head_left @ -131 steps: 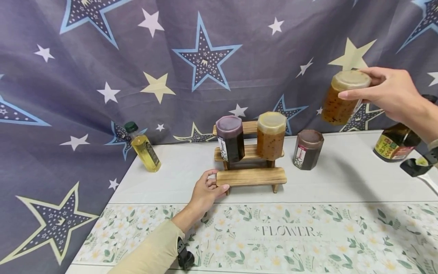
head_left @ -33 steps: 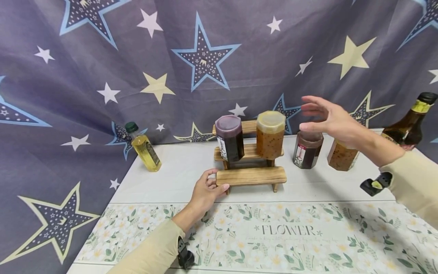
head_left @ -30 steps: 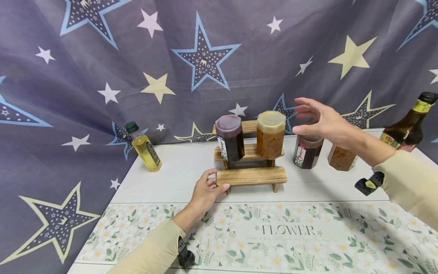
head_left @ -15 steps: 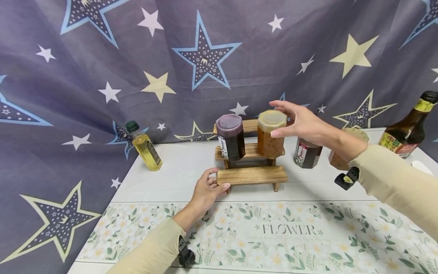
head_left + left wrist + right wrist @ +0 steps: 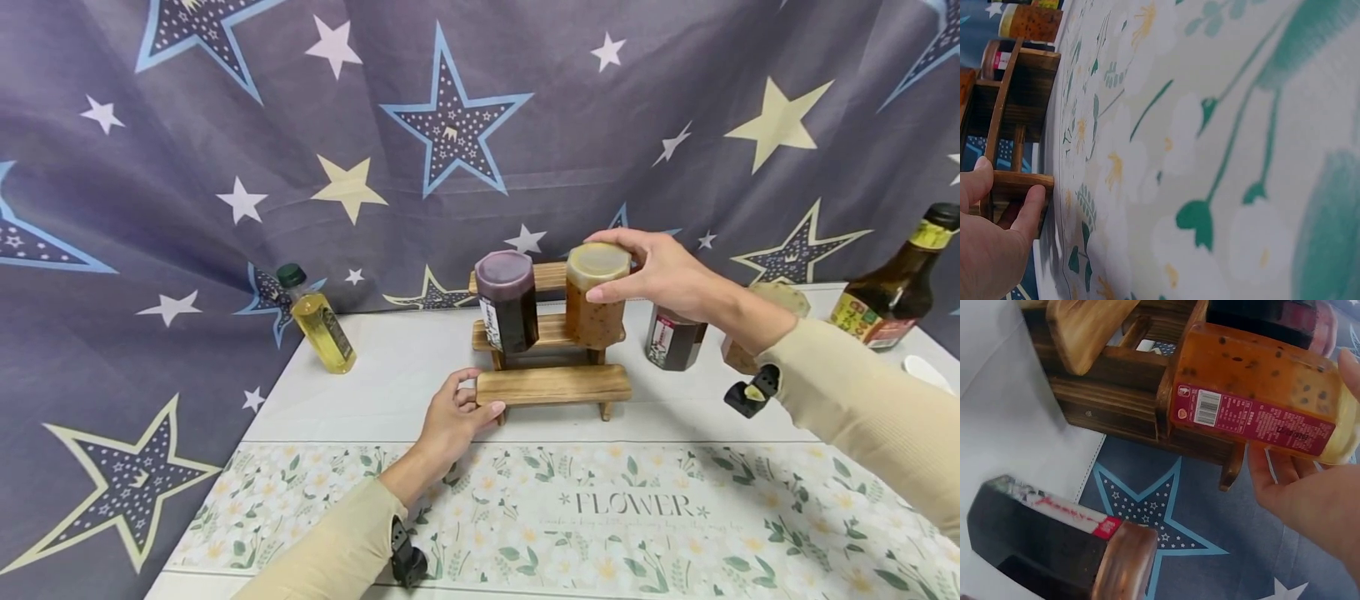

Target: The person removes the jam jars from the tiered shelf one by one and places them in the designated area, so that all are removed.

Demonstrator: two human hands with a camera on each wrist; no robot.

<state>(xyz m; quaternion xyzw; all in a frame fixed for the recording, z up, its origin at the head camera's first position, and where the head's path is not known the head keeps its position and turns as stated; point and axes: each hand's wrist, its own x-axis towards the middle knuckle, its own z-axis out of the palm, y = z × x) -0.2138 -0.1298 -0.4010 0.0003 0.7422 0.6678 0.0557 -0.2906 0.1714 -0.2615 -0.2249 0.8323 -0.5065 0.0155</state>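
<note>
At the left end of the small three-step wooden rack [image 5: 555,385], my left hand [image 5: 446,421] grips the lowest step, thumb on the front edge. My right hand [image 5: 667,271] holds a jar of orange, seed-flecked jam [image 5: 595,315] near its pale lid, thumb in front and fingers behind. This jar stands upright on the middle step; a maroon label with a barcode [image 5: 1013,60] shows no further detail in the left wrist view. Beside it on the same step is a jar of dark jam [image 5: 510,315] with a purple lid.
Right of the rack stand another dark jar [image 5: 675,337] and a second orange jar [image 5: 776,298], partly hidden by my right forearm. A brown sauce bottle [image 5: 885,296] and a white spoon [image 5: 926,372] lie farther right. A yellow oil bottle [image 5: 321,329] stands left.
The second orange jar, earlier held aloft, was set on the table and released. My right hand then moved left and took hold of the orange jar on the rack. My left hand stayed put.
</note>
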